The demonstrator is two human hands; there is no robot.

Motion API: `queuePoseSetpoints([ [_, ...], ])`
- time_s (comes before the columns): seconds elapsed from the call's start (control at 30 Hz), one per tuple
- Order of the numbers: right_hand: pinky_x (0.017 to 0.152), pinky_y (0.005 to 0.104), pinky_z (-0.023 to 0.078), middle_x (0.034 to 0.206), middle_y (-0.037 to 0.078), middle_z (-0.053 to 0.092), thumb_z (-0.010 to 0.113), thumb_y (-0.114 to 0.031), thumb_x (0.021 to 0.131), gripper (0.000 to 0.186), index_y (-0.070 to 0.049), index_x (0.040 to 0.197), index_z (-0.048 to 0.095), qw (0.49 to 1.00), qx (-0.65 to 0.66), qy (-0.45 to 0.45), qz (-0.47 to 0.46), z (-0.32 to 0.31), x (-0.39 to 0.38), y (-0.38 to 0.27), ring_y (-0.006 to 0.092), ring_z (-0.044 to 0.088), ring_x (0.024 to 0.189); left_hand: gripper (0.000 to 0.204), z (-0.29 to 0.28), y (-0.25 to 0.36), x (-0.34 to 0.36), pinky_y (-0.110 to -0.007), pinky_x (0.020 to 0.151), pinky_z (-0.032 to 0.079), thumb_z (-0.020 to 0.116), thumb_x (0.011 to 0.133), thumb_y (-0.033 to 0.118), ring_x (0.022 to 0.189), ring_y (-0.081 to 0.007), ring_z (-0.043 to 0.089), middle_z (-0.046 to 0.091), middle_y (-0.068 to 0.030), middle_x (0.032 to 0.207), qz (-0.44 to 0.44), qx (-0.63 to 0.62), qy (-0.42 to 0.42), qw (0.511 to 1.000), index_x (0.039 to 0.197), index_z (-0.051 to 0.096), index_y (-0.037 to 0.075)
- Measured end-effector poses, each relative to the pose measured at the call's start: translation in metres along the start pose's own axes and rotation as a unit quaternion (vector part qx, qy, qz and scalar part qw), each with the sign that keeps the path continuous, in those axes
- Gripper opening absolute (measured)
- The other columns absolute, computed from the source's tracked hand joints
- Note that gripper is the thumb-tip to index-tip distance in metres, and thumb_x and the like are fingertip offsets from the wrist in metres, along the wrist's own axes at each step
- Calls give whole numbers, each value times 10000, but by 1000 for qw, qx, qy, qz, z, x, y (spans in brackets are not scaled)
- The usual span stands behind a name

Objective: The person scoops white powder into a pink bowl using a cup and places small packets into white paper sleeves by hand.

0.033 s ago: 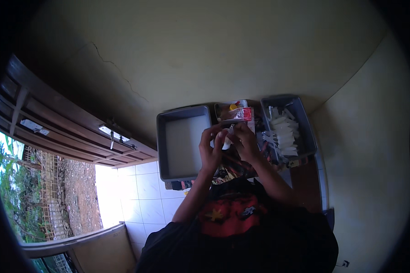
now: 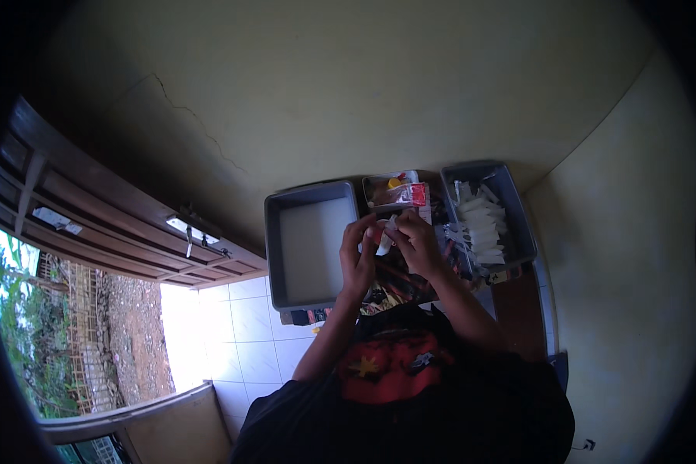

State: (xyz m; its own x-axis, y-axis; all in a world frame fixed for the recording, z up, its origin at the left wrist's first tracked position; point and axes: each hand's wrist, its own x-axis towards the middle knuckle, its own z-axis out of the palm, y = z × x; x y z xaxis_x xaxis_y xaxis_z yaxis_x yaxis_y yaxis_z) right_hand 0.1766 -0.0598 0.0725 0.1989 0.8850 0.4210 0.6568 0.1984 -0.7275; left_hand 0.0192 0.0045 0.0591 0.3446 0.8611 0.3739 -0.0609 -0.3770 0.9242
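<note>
My left hand and my right hand meet in front of me, over the table between two grey bins. Their fingertips are closed around a small white piece, thin and pale; its exact kind is too small to make out. A whitish bit also shows at the right fingertips. Just beyond my hands stands a small white tray holding a yellow item and a clear packet with a red label. To the right, a grey bin contains many slim white pieces in a loose pile.
A larger grey bin with a pale bottom stands at left. Dark, colourful patterned covering lies on the table under my hands. A plain wall rises behind the table. At left, a wooden door opens to the outdoors; tiled floor lies beside it.
My fingers have shifted slightly around the white piece, and a whitish bit shows more clearly at the right fingertips. The bins and tray stay in place.
</note>
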Motion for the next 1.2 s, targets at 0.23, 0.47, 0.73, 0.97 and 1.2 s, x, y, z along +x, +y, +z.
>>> queuePoseSetpoints([
  [0.23,733,380,550,923,152,732,678,-167,1030,181,-12,1063,765,994,64,-35,86,-4,7,-21,288,738,840,277,6,-30,-11,-458,1052,488,589,1033,38,1253,-414,585,609,-216,1375,71,43,-104,991,1292,659,-32],
  [0.47,729,391,547,896,154,727,662,-193,1042,210,-11,1045,766,998,21,-49,41,-5,7,-15,300,737,834,284,26,-63,-20,-510,1106,486,685,904,-16,1316,-470,580,601,-272,1387,78,97,-52,991,1185,707,-52],
  [0.73,535,337,474,686,79,631,576,-156,1088,276,4,892,686,985,113,-5,131,-30,-28,13,159,615,547,189,73,-71,-27,-537,1095,475,682,884,46,1309,-392,622,697,-137,1245,232,189,-17,954,1070,718,35],
  [0.97,503,292,449,697,59,623,565,-164,1098,297,-7,870,673,986,150,13,68,-95,-47,39,112,595,515,124,134,-68,-34,-505,1096,442,681,907,111,1315,-315,639,753,-47,1183,259,282,9,924,1021,723,88],
  [1.2,523,294,490,765,72,651,594,-150,1082,257,0,898,691,974,220,-13,50,-167,-51,66,141,662,550,27,200,-65,-39,-497,1152,362,695,909,147,1368,-290,594,761,13,1219,229,333,66,912,935,694,140],
])
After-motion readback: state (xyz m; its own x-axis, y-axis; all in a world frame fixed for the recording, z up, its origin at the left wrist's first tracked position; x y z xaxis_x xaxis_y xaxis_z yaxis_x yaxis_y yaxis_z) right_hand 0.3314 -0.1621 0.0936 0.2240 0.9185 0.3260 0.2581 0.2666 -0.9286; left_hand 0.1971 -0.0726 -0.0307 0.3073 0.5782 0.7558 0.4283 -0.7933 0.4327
